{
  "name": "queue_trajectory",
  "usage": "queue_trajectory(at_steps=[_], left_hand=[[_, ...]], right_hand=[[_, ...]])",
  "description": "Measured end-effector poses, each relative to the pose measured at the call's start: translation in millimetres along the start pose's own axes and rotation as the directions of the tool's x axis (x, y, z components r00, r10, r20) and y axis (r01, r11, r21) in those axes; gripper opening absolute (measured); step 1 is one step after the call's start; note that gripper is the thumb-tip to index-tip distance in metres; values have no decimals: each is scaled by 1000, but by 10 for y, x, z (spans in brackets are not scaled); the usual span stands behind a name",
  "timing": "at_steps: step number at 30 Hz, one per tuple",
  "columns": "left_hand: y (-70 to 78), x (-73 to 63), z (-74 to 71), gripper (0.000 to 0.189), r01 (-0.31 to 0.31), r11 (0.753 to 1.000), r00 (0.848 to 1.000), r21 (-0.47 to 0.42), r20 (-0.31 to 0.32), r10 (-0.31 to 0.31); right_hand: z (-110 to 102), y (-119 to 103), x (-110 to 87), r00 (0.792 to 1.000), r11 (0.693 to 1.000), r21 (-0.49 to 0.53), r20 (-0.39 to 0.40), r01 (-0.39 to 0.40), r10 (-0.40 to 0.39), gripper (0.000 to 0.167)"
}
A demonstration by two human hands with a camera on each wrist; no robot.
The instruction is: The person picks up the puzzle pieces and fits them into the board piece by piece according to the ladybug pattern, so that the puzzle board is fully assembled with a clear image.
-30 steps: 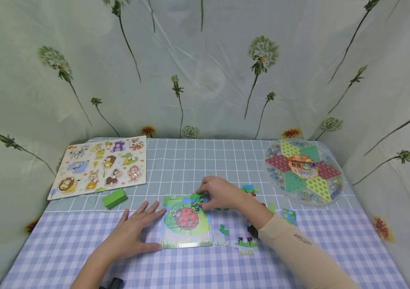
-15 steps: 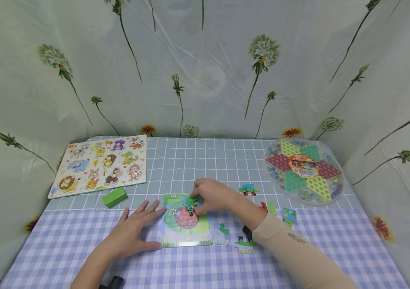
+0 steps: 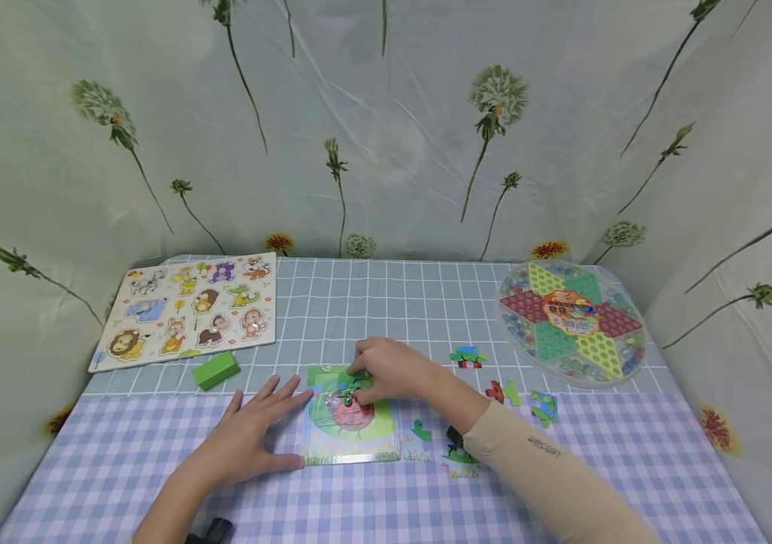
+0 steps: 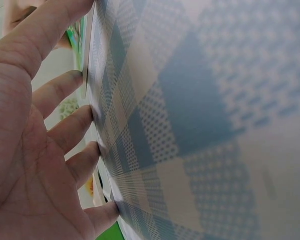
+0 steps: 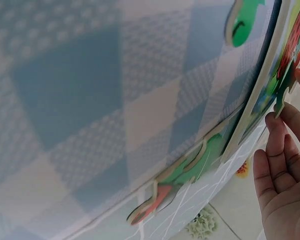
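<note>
- Head view: the right hand (image 3: 389, 370) pinches 1 thin, dark-green jigsaw piece with a little red on it (image 5: 286, 91) between thumb and index finger.
- That piece is over the upper part of the square, glossy picture board with a red spotted ladybird (image 3: 353, 447); whether it touches, I cannot tell.
- The left hand (image 3: 246, 438) is spread wide, fingers straight, gripping nothing, thumb and index fingertips at the board's left edge.
- My judgement: brace the board with those 2 fingertips, match the piece's curved edge to the printed outline, then lower it level and press without forcing.
- Right of the board, among others: a blue, green and red jigsaw piece (image 3: 468, 356) and a blue-and-green jigsaw piece (image 3: 545, 407), both flat and well apart.
</note>
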State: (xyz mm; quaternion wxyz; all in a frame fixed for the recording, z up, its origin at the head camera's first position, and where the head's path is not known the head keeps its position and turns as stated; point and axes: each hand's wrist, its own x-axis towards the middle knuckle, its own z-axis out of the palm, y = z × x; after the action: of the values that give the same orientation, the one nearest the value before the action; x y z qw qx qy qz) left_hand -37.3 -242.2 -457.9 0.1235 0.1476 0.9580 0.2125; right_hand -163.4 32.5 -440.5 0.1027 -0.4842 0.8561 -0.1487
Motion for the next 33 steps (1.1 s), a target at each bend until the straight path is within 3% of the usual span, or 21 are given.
queue_trajectory(at_steps=[6, 33], left_hand=[[-18, 10, 9, 99, -6, 1000, 1000, -4, -8, 6], [-26, 2, 8, 98, -8, 1000, 1000, -1, -11, 8]], right_hand=[[20, -35, 65, 999, 999, -26, -8, 31, -31, 38], [146, -137, 268, 1000, 999, -41, -9, 9, -9, 43]])
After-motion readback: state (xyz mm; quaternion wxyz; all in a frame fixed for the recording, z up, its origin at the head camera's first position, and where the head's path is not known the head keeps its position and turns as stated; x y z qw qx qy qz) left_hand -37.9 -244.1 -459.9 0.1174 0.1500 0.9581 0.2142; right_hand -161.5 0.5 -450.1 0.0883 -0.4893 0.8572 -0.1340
